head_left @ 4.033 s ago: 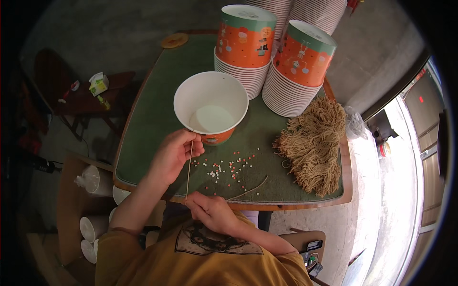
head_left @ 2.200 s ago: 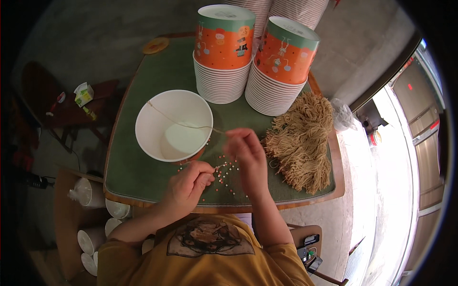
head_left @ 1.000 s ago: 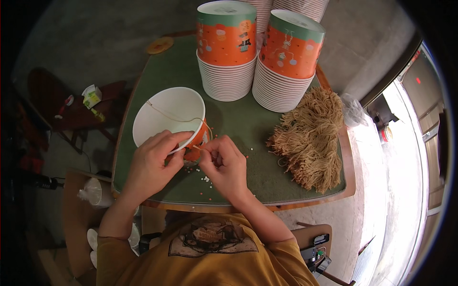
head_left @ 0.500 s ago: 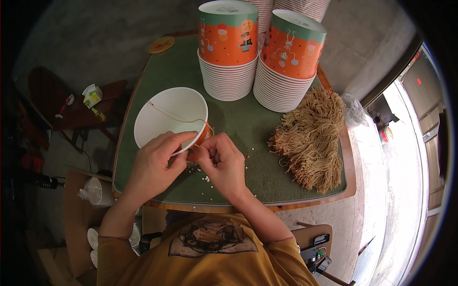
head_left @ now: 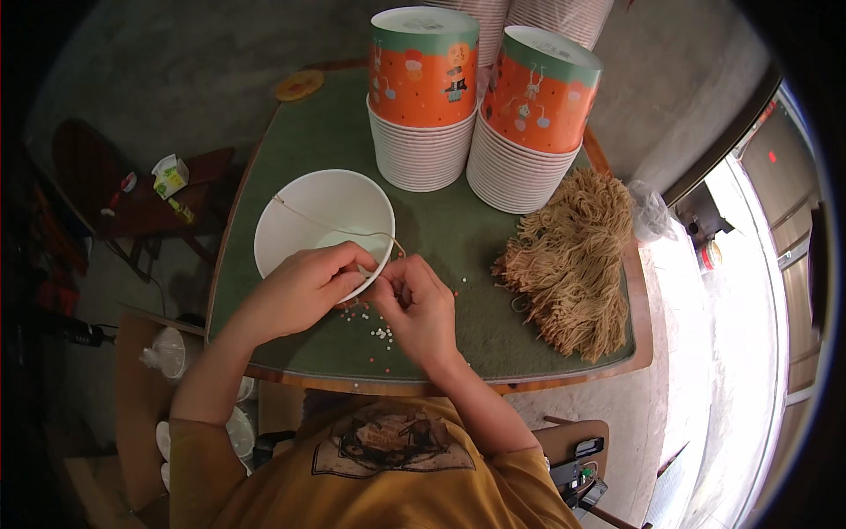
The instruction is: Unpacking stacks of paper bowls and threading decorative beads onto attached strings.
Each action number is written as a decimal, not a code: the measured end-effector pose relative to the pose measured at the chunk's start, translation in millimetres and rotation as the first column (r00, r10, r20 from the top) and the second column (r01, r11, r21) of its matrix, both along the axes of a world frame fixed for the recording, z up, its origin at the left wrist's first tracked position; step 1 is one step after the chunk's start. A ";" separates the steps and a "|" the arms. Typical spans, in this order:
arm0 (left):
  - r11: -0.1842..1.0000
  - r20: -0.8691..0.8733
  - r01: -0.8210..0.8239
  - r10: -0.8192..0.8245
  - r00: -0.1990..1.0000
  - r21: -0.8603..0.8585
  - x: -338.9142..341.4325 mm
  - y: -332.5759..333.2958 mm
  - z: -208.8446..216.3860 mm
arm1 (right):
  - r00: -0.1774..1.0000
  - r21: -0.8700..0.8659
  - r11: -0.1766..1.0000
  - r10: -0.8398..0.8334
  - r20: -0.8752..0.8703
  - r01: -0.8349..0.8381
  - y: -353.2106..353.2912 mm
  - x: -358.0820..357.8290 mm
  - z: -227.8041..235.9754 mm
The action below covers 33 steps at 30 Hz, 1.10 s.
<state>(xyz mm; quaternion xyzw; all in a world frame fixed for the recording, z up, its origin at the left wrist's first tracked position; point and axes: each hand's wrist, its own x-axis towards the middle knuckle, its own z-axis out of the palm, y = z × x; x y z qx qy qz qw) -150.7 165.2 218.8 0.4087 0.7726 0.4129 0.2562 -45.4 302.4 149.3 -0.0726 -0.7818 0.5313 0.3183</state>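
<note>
A white-lined paper bucket (head_left: 304, 207) lies tilted on the green table, its mouth facing up toward me. A thin tan cord (head_left: 339, 227) runs from the far left of its rim across the mouth and over the right side, down to my right hand. My left hand (head_left: 308, 289) grips the near right rim, fingers curled inside the bucket. Against the bucket's outer wall, my right hand (head_left: 416, 304) pinches with thumb and forefinger at the cord's lower end; the exact pinch point is hidden behind the fingers.
Two stacks of upside-down orange and green paper buckets (head_left: 423, 79) stand at the back. A heap of tan cords (head_left: 573, 264) lies on the right of the green-covered table (head_left: 458, 229). Small white and orange bits (head_left: 381, 333) are scattered near my hands. A tissue pack (head_left: 170, 176) sits on a bench at left.
The bucket has shifted slightly right and turned a little. My left fingers have slid from over the rim to further inside it, and my right hand stays close against the bucket's outside.
</note>
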 end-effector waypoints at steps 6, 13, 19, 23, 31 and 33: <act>0.987 -0.062 0.027 -0.037 0.997 -0.158 -6.4 11.9 -1.4 | 0.998 -0.028 1.000 -0.001 0.057 0.002 3.0 2.2 -0.3; 0.993 -0.520 -0.039 0.089 0.850 0.107 -3.6 10.3 1.9 | 0.996 -0.124 0.990 0.080 0.044 -0.074 17.1 9.4 8.9; 0.964 -0.008 -0.086 0.091 0.996 0.251 0.4 14.1 4.8 | 0.997 -0.048 0.996 0.073 0.040 -0.071 35.6 6.4 19.2; 0.954 0.335 -0.117 0.018 0.942 0.277 -3.4 20.2 1.0 | 0.994 0.300 0.954 0.030 -0.108 0.004 42.7 1.4 26.8; 0.953 0.459 -0.117 -0.026 0.888 0.281 -6.5 29.6 -7.9 | 0.934 0.312 0.945 0.200 -0.297 -0.103 50.1 3.6 40.6; 0.955 0.467 -0.117 -0.025 0.884 0.272 -7.2 28.0 -6.7 | 0.906 0.254 0.944 0.287 -0.312 -0.212 51.5 4.6 45.9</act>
